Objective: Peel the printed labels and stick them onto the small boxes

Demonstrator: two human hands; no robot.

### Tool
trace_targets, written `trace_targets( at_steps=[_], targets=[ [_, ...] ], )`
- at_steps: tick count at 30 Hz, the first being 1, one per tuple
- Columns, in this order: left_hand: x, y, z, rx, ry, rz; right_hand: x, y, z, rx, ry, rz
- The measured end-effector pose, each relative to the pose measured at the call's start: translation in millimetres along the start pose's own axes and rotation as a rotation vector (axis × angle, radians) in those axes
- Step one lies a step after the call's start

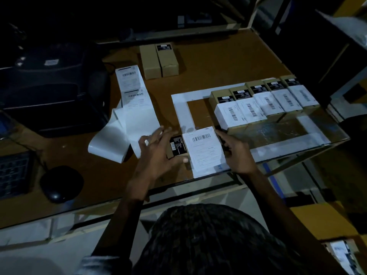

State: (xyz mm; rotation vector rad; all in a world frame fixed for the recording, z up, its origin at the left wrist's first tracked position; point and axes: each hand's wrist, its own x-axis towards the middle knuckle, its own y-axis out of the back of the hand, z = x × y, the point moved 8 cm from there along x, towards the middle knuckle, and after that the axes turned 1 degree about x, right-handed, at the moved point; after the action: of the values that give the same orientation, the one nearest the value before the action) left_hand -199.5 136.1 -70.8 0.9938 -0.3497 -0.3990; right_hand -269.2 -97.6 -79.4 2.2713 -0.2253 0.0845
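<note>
My left hand (156,151) holds a small tan box (177,146) by its left end, thumb curled under its near edge. A white printed label (205,150) lies across the top of that box and overhangs its near side. My right hand (236,153) is at the label's right edge, fingers stretched along the box's right side. A strip of printed labels (133,90) runs out from the black printer (53,90), and its peeled backing (121,133) curls on the table. Several labelled boxes (264,102) stand in a row at the right.
Two unlabelled tan boxes (158,61) stand at the back of the brown table (218,62). White tape lines (180,110) frame an area on it. A black mouse (59,183) and a keyboard (14,173) lie at the left. Shelving (327,46) rises at the right.
</note>
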Motion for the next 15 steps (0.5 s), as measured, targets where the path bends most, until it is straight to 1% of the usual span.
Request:
trace_targets(
  at_steps=[2,5,8,10,11,13,15],
  targets=[
    [-4.4,-3.7,0.4,0.073,0.008,-0.016,2.0,-0.2,3.6,0.008,0.002,-0.006],
    [-5.3,-4.0,3.2,0.142,0.021,0.012,3.5,-1.9,13.1,0.165,-0.03,0.008],
    [-3.2,2.3,5.3,0.125,0.002,0.042,3.6,-2.6,20.2,0.266,-0.104,0.018],
    [0.8,8.0,5.4,0.1,-0.039,0.044,3.3,3.0,22.1,0.282,-0.176,0.009],
    [4.1,10.3,5.0,0.097,-0.061,0.033,3.6,6.0,21.4,0.283,-0.183,0.006],
    [12.2,14.2,4.6,0.104,-0.09,-0.002,5.5,13.4,14.9,0.285,-0.114,0.035],
    [23.0,15.4,3.9,0.163,-0.081,-0.075,10.5,18.0,11.2,0.303,-0.077,0.038]
  ],
)
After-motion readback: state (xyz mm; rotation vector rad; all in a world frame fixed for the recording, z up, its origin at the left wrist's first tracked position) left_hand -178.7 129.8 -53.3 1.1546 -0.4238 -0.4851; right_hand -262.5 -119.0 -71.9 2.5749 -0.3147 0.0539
